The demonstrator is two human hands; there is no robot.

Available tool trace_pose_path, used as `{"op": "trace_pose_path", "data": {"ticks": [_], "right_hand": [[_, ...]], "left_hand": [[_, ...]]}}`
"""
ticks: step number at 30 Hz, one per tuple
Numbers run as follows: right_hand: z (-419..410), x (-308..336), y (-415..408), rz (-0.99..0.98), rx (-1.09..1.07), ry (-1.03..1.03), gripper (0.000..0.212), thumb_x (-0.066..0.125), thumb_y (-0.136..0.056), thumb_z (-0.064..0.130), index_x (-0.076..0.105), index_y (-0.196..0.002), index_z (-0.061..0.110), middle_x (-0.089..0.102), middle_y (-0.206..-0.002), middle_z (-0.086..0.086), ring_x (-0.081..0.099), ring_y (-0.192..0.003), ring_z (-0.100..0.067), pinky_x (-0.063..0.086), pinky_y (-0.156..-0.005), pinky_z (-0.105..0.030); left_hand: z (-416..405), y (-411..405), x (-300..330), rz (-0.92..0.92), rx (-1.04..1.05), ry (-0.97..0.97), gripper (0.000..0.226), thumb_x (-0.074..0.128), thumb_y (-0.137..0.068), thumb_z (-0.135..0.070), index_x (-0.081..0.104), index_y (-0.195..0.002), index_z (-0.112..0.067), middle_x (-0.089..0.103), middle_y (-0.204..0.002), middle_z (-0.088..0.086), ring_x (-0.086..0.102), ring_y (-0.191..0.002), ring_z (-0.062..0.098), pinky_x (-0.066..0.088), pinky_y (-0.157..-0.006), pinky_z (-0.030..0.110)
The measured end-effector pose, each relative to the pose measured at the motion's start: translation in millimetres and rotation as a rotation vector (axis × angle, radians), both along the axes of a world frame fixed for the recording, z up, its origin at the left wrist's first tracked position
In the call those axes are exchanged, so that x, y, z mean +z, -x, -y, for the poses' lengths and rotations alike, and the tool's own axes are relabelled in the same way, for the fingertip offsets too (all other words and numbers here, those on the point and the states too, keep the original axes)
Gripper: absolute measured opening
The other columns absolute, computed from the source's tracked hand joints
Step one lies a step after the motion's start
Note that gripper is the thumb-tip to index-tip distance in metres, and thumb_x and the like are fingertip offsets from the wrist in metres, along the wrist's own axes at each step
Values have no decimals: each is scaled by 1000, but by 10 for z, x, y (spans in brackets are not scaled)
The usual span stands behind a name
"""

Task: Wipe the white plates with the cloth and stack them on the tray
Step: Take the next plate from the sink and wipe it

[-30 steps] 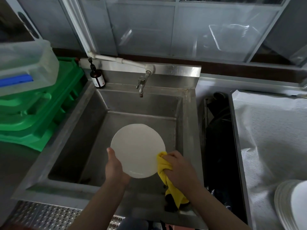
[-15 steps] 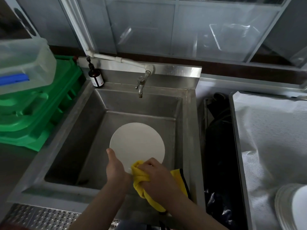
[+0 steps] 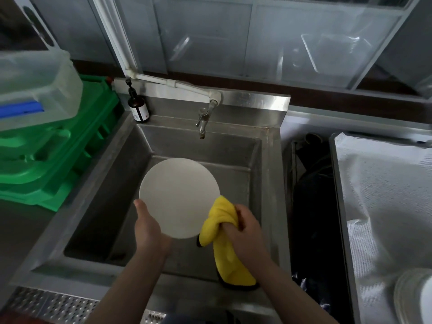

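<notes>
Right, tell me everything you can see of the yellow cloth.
The yellow cloth is soft, looks like microfibre, and has a dark trim along its lower edge. It is bunched up, not spread flat. The right hand grips it around the middle, so one wad sticks up above the fist and presses against the lower right rim of the white plate, while a longer tail hangs down towards the sink front edge. The left hand holds the plate, not the cloth.

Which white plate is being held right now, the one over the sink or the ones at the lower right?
The plate over the sink: the left hand grips its rim. The stacked plates sit untouched.
</notes>
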State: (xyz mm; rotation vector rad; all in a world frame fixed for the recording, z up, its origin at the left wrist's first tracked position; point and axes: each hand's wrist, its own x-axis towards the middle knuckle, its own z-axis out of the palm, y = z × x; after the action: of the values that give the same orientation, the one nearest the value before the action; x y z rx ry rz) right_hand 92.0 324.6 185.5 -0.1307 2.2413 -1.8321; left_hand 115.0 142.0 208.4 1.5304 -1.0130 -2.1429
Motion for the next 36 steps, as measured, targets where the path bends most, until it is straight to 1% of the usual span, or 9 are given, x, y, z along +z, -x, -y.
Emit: {"op": "trace_pose_path", "data": {"ticks": [6,10,15,17,22,26,28,32,36], "right_hand": [[-84,-70,164,117,-134,51,21,51,-96,6,53,-98,26,64,-96,3,62,-86,-9,48,-70,-22],[-248,-139,212,148,-198,-13,16,53,-96,10,55,-98,25,63,-96,2,60,-85,-10,47,-66,-21],[-491,-300,270,200,-276,-96,5,54,-97,17,59,-96,17,62,-89,-7,59,-82,-21,49,-72,-41],[-616,-388,304,245,-356,-107,13,54,-97,19,58,-90,9,55,-83,-11,54,-79,-26,45,-70,-43],[-933,-525,332,392,-550,-57,17,51,-97,32,60,-94,17,61,-97,-14,61,-90,-31,52,-82,-54],[-1162,-540,363,422,-697,-213,33,54,-94,32,60,-96,0,62,-95,-22,59,-86,-35,51,-73,-44],[-1250,-521,358,423,-690,-323,35,55,-93,33,61,-101,0,64,-94,-18,60,-85,-33,48,-70,-39],[-1337,-512,323,414,-472,-508,29,54,-91,38,62,-89,10,71,-72,-5,69,-70,-27,55,-74,-45],[-1363,-474,289,433,-350,-611,33,52,-93,35,63,-83,6,70,-71,-10,68,-71,-28,54,-72,-39]], "left_hand": [[64,26,-3,-14,52,-35,56,41,-100,-58,47,-143,-22,58,-119,1,57,-110,31,46,-103,57],[71,0,-28,-6,15,-50,36,41,-100,-60,51,-122,-33,60,-121,2,57,-116,34,44,-104,61],[74,1,-65,-28,-56,-66,33,41,-99,-61,52,-117,-34,62,-112,-1,58,-117,38,43,-102,67],[63,18,-68,-23,-79,-66,33,40,-100,-60,51,-117,-34,62,-112,-1,59,-115,38,44,-100,68],[29,31,-44,-18,-117,-51,33,40,-101,-59,52,-115,-31,63,-111,0,60,-109,37,45,-101,65],[-13,23,-32,-12,-174,5,36,37,-102,-59,53,-117,-30,64,-120,4,62,-108,36,49,-99,59],[-34,23,-25,-18,-198,14,38,36,-101,-60,53,-119,-30,64,-121,4,63,-107,35,50,-98,59],[-78,7,-12,-25,-229,6,42,36,-102,-58,54,-121,-26,64,-121,6,62,-108,36,50,-98,59],[-113,-6,-13,-36,-282,-1,40,37,-101,-61,62,-98,-30,69,-110,1,65,-104,35,51,-95,59]]}}
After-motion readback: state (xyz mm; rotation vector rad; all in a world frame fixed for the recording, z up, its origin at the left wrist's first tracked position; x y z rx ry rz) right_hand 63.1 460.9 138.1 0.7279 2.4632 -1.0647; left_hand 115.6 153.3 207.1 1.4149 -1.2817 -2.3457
